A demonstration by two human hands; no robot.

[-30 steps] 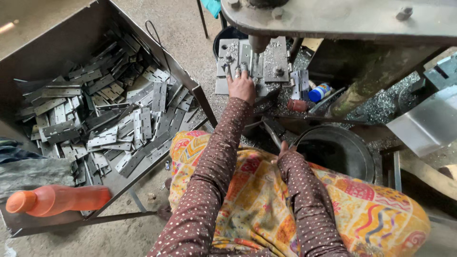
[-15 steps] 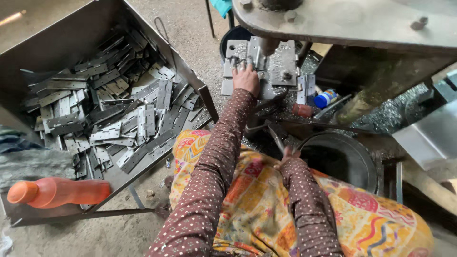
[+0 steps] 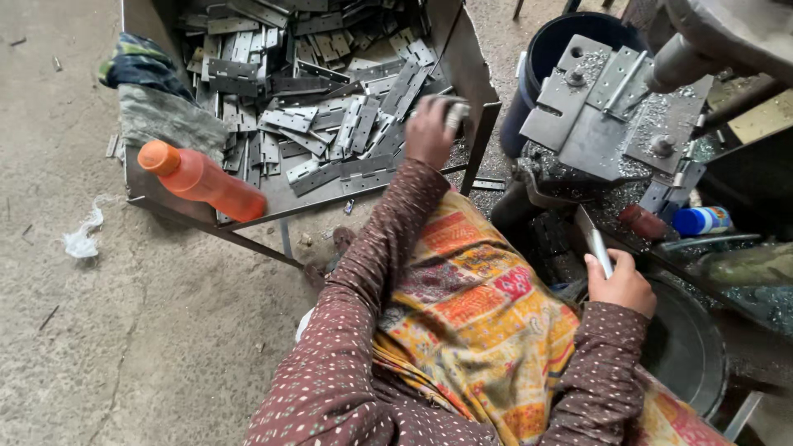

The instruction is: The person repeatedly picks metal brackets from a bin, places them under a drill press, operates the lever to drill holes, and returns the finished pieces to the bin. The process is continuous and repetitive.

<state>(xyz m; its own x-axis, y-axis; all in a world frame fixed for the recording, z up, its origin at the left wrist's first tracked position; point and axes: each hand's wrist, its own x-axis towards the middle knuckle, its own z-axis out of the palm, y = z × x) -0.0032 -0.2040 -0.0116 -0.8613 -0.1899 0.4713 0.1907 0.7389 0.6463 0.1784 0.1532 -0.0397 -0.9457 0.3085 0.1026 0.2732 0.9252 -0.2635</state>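
My left hand [image 3: 429,130] reaches into the metal tray [image 3: 475,74] of grey metal hinges [image 3: 330,124] and is closed on a metal piece [image 3: 456,112] at the tray's right side. My right hand [image 3: 621,285] grips a thin metal lever [image 3: 596,244] beside the press. The press's metal plate [image 3: 603,116], strewn with metal shavings, lies to the upper right, apart from both hands. Patterned yellow cloth [image 3: 471,314] covers my lap.
An orange bottle [image 3: 200,180] lies on the tray's near left edge, next to a folded cloth [image 3: 157,99]. A dark bucket [image 3: 545,58] stands behind the plate. A blue-capped bottle [image 3: 700,220] and a dark round pan [image 3: 686,351] sit at right. Concrete floor [image 3: 99,330] lies left.
My left hand left the press plate and swung left into the hinge tray, closing on a piece. My right hand stays on the lever. The camera view turned left.
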